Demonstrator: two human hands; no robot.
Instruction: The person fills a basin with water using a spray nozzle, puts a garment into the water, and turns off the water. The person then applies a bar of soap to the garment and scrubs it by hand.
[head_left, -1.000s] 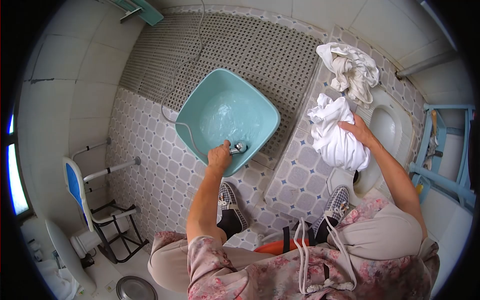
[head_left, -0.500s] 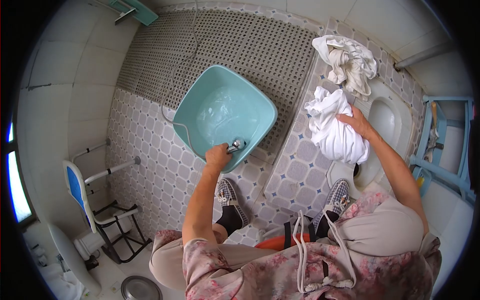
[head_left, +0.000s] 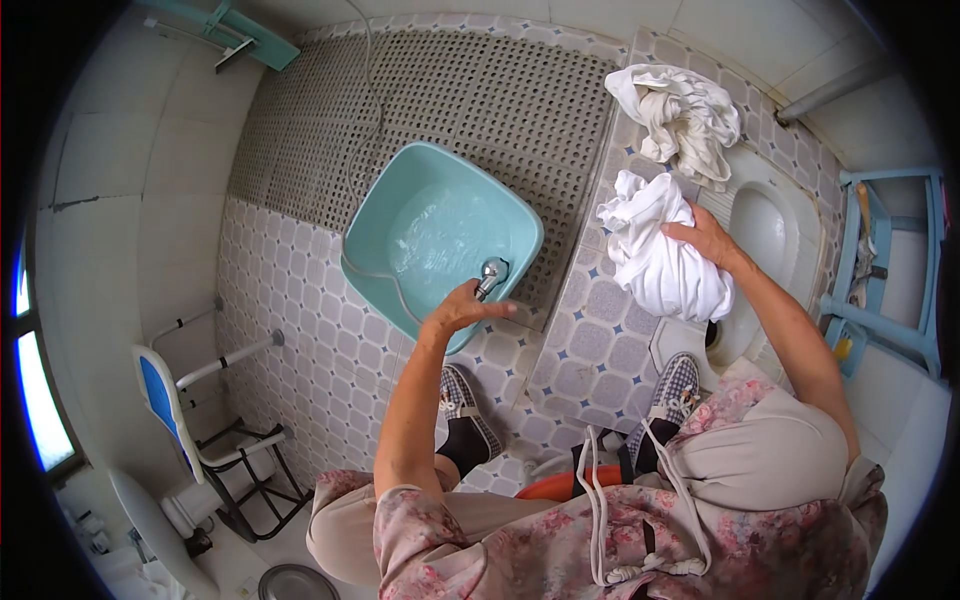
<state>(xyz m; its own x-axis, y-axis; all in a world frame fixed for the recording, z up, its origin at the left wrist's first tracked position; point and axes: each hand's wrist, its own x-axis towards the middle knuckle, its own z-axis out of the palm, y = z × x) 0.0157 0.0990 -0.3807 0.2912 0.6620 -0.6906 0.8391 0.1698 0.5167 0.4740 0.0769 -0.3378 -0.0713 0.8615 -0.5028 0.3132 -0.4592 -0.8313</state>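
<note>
My left hand (head_left: pixel 468 308) is at the near rim of a turquoise plastic basin (head_left: pixel 365 225), its fingers spread. Just beyond them a chrome shower head (head_left: pixel 494 270) lies inside the basin, its handle close against the hand; whether they still touch I cannot tell. Shallow clear water (head_left: pixel 435 235) covers the basin floor. Off to the right, my right hand (head_left: pixel 708 240) grips the side of a bunched white cloth (head_left: pixel 655 255), thumb on top and the other fingers partly hidden. The bundle sits on the tiled step beside the squat toilet.
A second heap of off-white cloth (head_left: pixel 680 115) lies behind the bundle, by the squat toilet (head_left: pixel 765 225). A grey hose (head_left: pixel 375 110) runs over the perforated mat (head_left: pixel 430 90) into the basin. At right stands a blue rack (head_left: pixel 855 270); at left, a folding seat (head_left: pixel 165 400).
My left hand has loosened its grip on the shower head and spread its fingers. The shower head now sits slightly further into the basin. My right hand stays on the white cloth.
</note>
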